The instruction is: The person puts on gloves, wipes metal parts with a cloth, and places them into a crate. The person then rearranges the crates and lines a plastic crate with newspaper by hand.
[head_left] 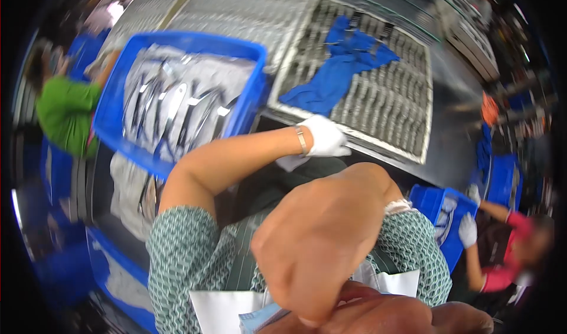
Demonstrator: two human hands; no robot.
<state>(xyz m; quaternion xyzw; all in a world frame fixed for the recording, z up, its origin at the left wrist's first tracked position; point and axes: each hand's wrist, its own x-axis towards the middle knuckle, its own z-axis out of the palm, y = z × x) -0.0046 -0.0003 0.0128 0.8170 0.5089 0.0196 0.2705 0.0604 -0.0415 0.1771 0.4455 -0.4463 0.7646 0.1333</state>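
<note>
My left hand (325, 137), in a white glove with a band at the wrist, is at the near edge of a white-framed ribbed rack (384, 115). Its fingers look curled together, and their undersides are hidden. A crumpled blue cloth (328, 86) lies across the rack. My right hand (316, 233) is bare and raised very close to the camera, near my face; blur and its angle hide how the fingers are held. Left of the rack stands a large blue tub (260, 53) with long, shiny silver pieces (174, 106) on whitish material.
At left, a person in a green top (65, 106) stands beside the tub. At right, a person in a pink top (514, 245) has white-gloved hands at a smaller blue bin (455, 248). More ribbed panels (236, 9) lie at the back, beside a dark metal surface (452, 103).
</note>
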